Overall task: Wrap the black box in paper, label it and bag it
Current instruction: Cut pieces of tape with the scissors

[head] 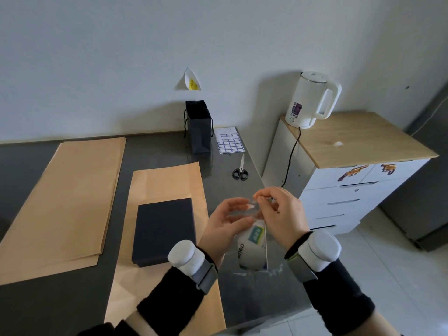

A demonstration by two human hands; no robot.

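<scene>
The black box [164,230] lies flat on a sheet of brown paper [169,180] near the table's front edge. To its right, my left hand [228,221] cups a clear tape roll [247,210] above the table's right edge. My right hand [281,209] pinches the roll's top edge with thumb and forefinger. Under both hands is a white part with a green label [252,248]; whether it is joined to the roll I cannot tell. A black paper bag [198,127] stands upright at the back by the wall. Beside it lies a sheet of blue-edged labels [229,140].
A stack of larger brown paper sheets [65,202] covers the left of the dark table [160,151]. Scissors [240,169] lie near the right edge. Right of the table stands a white drawer cabinet [351,202] with a white kettle [310,98] on top.
</scene>
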